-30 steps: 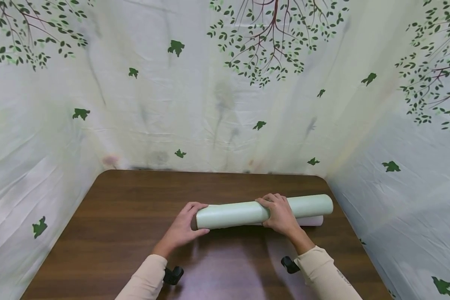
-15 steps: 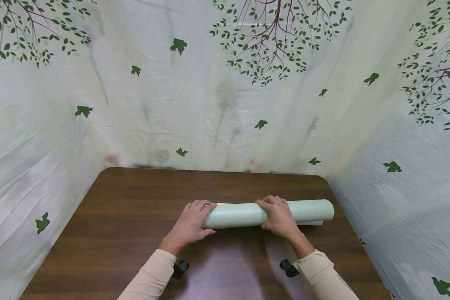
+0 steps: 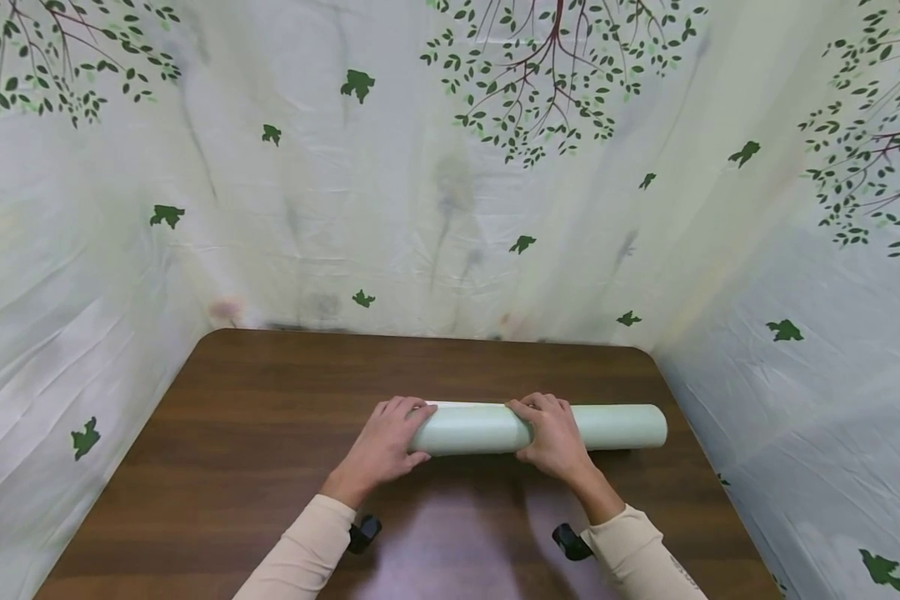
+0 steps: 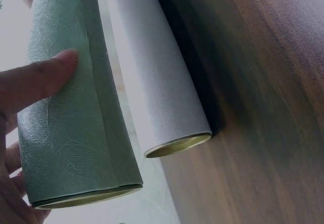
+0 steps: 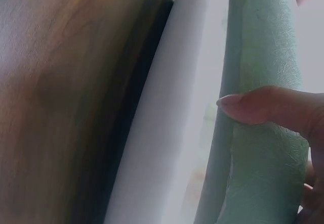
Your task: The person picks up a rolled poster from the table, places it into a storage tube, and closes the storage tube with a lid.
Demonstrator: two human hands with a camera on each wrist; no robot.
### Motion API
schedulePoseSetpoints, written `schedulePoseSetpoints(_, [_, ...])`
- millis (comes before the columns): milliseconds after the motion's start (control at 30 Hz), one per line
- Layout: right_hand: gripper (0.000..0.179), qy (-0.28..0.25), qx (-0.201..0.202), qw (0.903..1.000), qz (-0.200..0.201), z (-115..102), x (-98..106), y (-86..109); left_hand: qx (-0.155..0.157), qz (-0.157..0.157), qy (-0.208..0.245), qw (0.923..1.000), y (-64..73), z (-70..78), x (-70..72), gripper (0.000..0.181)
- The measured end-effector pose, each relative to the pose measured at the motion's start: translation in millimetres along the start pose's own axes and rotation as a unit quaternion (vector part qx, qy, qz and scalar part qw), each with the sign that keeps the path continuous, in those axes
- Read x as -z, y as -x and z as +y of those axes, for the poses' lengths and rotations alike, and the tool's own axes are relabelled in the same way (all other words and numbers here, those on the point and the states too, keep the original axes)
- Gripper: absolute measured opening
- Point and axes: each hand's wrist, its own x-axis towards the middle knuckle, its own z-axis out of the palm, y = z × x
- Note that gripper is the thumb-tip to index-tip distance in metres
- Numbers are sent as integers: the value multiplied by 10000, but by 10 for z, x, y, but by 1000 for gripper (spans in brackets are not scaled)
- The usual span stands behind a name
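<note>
A pale green roll of sheet material lies crosswise in both hands, lifted off the table. My left hand grips its left end, thumb on the near side and fingers over the far side. Around the roll's middle curls my right hand, its thumb pressing the near face in the right wrist view. A loose lengthwise edge shows on the green roll, whose end is hollow. Beside it, a white roll, also hollow, rests on the table apart from it; in the head view the green roll mostly hides it.
Under the rolls is a brown wood-grain table with rounded far corners. White curtains printed with trees and leaves enclose its back and both sides. A small black device sits at each wrist.
My left hand has slid right, further over the green roll's end. The roll's right end has come down, levelling it. The white roll's right end, visible earlier below it, is now hidden.
</note>
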Motion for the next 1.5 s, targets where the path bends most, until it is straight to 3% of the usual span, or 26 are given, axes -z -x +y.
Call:
schedulePoseSetpoints(267, [73,54,38,9997,253,-32,-70,75,33,2,133,9999,42,-22,-40,66])
schedulePoseSetpoints(500, [71,11,31,9994,346,-54,-166,132,-37,278,453,9986,122,-36,-133,63])
schedulePoseSetpoints(733, [70,66,-45,9996,259,-90,-307,202,260,-42,595,9979,252,-58,-251,62])
schedulePoseSetpoints(1067, [69,202,-118,9990,377,-60,-545,270,355,147,919,9950,334,-117,-421,62])
schedulePoseSetpoints(1267, [67,213,-166,9989,384,-45,-649,313,503,29,1126,9924,377,-118,-506,61])
schedulePoseSetpoints(1500, [67,191,-273,9987,381,-33,-727,363,464,95,1047,9934,400,-119,-610,61])
